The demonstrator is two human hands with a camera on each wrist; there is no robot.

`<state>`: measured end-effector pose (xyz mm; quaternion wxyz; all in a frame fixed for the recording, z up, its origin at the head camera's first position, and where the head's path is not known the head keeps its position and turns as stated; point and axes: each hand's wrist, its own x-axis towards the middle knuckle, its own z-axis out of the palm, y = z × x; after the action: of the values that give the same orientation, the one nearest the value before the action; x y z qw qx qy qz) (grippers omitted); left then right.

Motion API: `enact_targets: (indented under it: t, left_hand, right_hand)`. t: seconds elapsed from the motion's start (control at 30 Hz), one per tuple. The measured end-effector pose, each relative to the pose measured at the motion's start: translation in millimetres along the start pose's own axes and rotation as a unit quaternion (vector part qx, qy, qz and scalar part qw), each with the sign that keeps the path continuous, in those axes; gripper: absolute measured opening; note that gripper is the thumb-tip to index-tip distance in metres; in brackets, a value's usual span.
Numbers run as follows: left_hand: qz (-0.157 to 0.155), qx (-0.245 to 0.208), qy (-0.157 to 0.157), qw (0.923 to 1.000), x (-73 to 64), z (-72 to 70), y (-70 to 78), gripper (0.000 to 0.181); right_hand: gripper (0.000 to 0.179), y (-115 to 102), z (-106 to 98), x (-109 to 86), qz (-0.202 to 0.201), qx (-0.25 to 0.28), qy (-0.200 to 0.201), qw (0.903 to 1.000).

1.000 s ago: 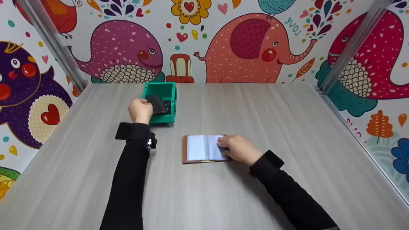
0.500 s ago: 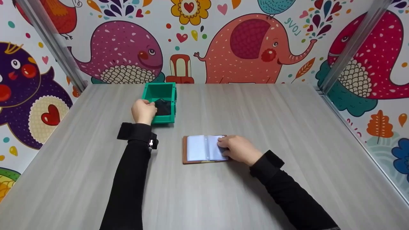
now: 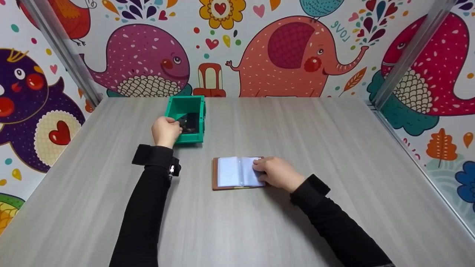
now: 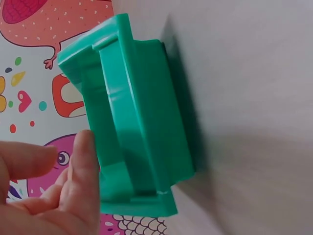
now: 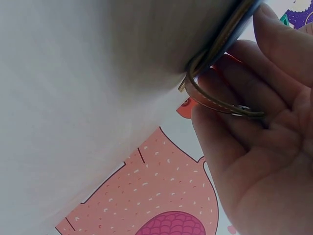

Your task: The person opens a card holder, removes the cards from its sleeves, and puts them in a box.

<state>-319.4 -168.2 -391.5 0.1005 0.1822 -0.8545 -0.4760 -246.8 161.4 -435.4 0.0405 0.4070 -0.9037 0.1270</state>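
Observation:
My left hand (image 3: 166,131) is at the near left side of a green plastic bin (image 3: 190,138). In the left wrist view its thumb and index finger stand apart, and nothing shows between them. Black flat items (image 3: 191,122) lie inside the bin, partly hidden by the hand. On the table a brown card holder (image 3: 228,171) lies spread out, its clear sleeves facing up. My right hand (image 3: 280,172) grips its right edge, thumb on the sleeves. The right wrist view shows a stitched strap (image 5: 210,102) of the holder against the fingers.
The bin stands toward the back left of a light wood-grain table (image 3: 297,129). Printed wall panels (image 3: 219,40) with cartoon animals enclose the back and sides, with metal posts (image 3: 412,55) at the corners.
A second ago my left hand held a black flat item tilted over the bin. That item is now down in the bin, and the hand has shifted slightly. My right hand stays put.

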Motion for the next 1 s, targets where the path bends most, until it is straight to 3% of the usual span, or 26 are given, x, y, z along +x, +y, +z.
enact_targets:
  t: [0.33, 0.7, 0.87, 1.0]
  left_hand:
    - [0.025, -0.020, -0.031, 0.9990, -14.6, -2.9, 0.8, 0.030]
    - [0.074, -0.018, -0.091, 0.9929, -44.0, 8.6, 0.2, 0.024]
    - [0.116, -0.023, -0.113, 0.9866, -61.9, 17.2, -0.4, 0.020]
    - [0.146, 0.012, -0.118, 0.9821, -74.8, 21.3, -2.2, 0.018]
  right_hand:
    - [0.028, 0, -1, -1.3, 0.015, 0.004, -0.003, 0.9999]
    - [0.020, 0, 0, -1.3, 0.004, -0.001, 0.002, 1.0000]
    - [0.018, 0, -1, -0.8, 0.018, 0.001, -0.006, 0.9998]
    - [0.018, 0, -1, -1.0, 0.018, 0.003, -0.006, 0.9998]
